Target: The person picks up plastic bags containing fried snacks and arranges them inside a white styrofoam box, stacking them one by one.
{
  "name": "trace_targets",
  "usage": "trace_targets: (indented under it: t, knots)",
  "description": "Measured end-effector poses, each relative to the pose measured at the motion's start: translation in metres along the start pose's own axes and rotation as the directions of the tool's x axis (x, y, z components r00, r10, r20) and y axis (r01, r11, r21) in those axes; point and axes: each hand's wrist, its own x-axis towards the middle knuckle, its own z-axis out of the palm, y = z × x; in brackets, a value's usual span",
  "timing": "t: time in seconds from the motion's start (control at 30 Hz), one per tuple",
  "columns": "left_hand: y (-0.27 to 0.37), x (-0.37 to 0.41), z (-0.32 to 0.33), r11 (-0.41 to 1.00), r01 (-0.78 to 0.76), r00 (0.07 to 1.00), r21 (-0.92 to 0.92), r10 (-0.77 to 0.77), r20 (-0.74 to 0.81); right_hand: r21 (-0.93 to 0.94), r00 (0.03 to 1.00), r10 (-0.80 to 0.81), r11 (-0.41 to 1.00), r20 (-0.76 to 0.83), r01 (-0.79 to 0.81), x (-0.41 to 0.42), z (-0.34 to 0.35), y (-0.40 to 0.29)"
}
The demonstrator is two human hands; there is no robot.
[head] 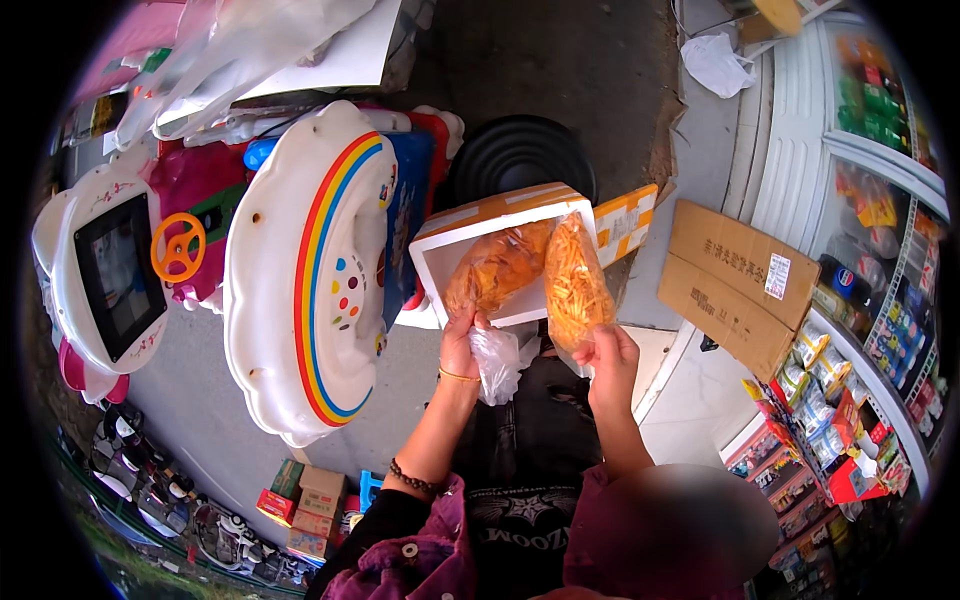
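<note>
My left hand (463, 346) grips the gathered neck of a clear plastic bag of orange-brown food pieces (499, 266), seemingly a snack. The bag's filled part lies over the opening of a white foam box (442, 262) with tape along its side. Loose plastic hangs below my left fist. My right hand (611, 356) pinches the lower end of a second clear bag, full of orange strips (576, 285). That bag lies across the box's right edge. Beyond the box, a round black ribbed object (525, 154) is partly hidden.
A white kiddie ride with a rainbow stripe (315, 277) stands close on the left. On the right are a flattened cardboard box (739, 281), a glass-door drinks cooler (862, 202) and snack racks (832, 420). Stacked cartons (315, 510) stand at lower left. A white sheet-topped table (330, 64) is at upper left.
</note>
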Motion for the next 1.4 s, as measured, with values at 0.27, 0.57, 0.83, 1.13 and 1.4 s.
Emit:
trace_targets:
  t: [0.27,0.57,0.83,1.13,1.4]
  knots:
    - [0.031,0.022,0.0,0.852,-0.099,0.992,0.514,0.043,0.12,-0.448,0.971,0.039,0.891,0.236,0.074,-0.01,-0.032,-0.019]
    - [0.093,0.086,0.029,-0.144,-0.451,0.863,0.881,0.182,0.472,-0.693,0.792,-0.086,0.434,0.604,0.575,0.0,-0.056,-0.041]
    - [0.116,0.092,0.015,-0.669,-0.245,0.834,0.701,0.223,0.504,-0.629,0.654,0.247,0.635,0.715,0.448,0.034,-0.022,-0.038]
    - [0.11,-0.008,-0.036,-0.43,-0.282,0.811,0.858,0.372,0.453,-0.491,0.509,0.312,0.829,0.802,0.266,0.077,0.0,-0.033]
    - [0.081,-0.028,-0.068,0.069,-0.235,0.935,0.97,0.291,0.205,-0.437,0.511,0.288,0.877,0.81,0.199,0.069,0.019,0.005]
